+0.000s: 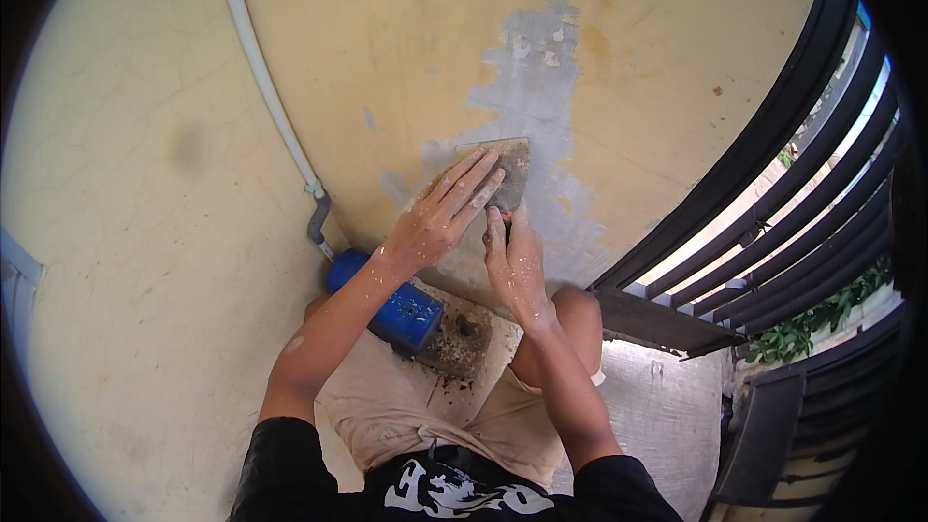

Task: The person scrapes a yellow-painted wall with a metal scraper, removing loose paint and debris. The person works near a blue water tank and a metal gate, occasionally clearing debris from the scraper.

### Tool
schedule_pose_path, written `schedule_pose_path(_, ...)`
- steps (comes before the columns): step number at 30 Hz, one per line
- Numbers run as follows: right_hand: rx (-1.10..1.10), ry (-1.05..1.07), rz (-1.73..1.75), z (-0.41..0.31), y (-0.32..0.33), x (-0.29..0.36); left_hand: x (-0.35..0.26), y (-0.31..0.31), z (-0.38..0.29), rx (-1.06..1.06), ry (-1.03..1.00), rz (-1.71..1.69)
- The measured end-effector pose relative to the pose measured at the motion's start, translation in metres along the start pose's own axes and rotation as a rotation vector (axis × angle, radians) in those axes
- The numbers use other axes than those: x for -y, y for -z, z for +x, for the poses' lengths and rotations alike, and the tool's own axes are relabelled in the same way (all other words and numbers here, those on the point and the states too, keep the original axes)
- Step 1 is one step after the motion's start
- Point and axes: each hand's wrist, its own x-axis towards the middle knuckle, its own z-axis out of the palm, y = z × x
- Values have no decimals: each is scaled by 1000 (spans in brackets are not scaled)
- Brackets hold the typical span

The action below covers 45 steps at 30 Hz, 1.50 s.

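Observation:
My right hand point(516, 261) is closed around the handle of a putty knife with a wide metal blade point(516, 159). The blade lies against the yellow painted wall point(406, 80), over a grey bare patch point(536, 98) where the paint is gone. My left hand point(442, 214) rests its extended fingers on the blade's face, from the left. Pale flecks cover both hands and forearms. Part of the handle shows red and black; my right hand hides the rest of it.
A blue water pump cover point(406, 315) sits low at the wall's foot, among paint chips on a ledge point(471, 341). A white pipe point(261, 72) runs down the wall to it. Black metal gate bars point(725, 203) stand at the right. My bent knees flank the ledge.

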Motion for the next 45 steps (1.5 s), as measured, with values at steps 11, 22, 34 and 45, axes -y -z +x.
schedule_pose_path(11, -81, 176, -43, 32, -28, 43, 60, -13, 28, -337, -81, 44)
schedule_pose_path(22, -152, 208, 36, 53, -33, 56, 66, 13, 61, -331, -62, -8)
schedule_pose_path(34, -189, 251, 91, 73, -26, 96, 80, 32, 88, -394, -88, -59)
schedule_pose_path(45, -266, 371, 150, 102, -12, 142, 102, 67, 150, -471, -157, -20)
